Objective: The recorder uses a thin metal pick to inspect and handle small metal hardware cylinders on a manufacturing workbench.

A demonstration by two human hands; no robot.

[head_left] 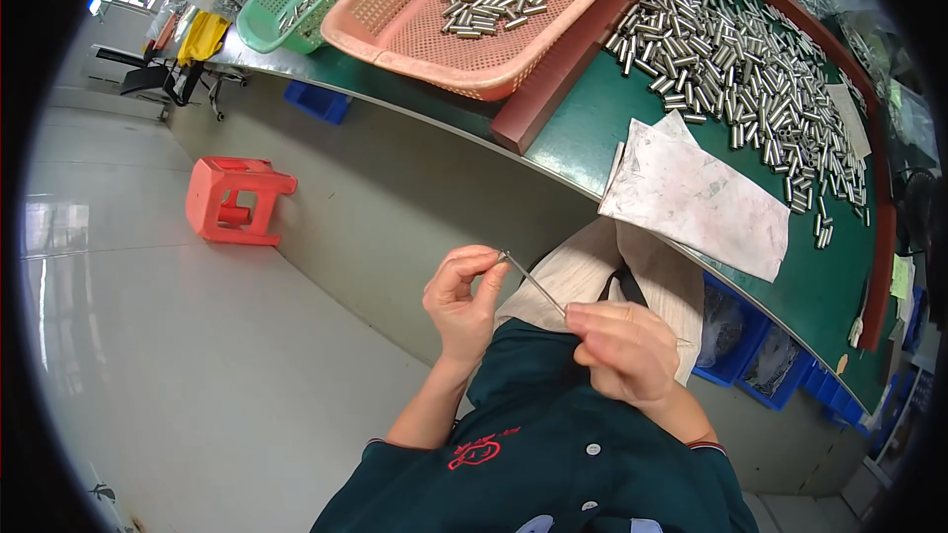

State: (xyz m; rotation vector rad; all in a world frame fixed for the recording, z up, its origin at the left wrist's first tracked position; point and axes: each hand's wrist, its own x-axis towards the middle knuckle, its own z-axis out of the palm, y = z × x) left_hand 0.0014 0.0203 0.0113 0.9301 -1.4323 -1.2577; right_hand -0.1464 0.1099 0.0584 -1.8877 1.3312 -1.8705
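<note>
Above my lap, in front of the bench edge, my left hand point(465, 304) is closed, thumb and fingers pinching a small metal piece point(504, 256) whose kind I cannot make out. A thin metal rod point(536, 284) slants from that piece down to my right hand point(624, 347). My right fingers are wrapped round the rod's lower end, and a fine tip seems to stick out past them. On the green bench beyond lies a large heap of short shiny metal cylinders point(741, 64). A stained white cloth point(696, 199) hangs slightly over the bench's near edge.
A pink basket point(395, 51) with some cylinders and a yellow note stands left of a dark red wooden rail point(578, 64). Beside it is a green basket point(259, 18). A red stool point(237, 202) lies on the floor at left. Blue bins point(775, 375) sit beneath the bench.
</note>
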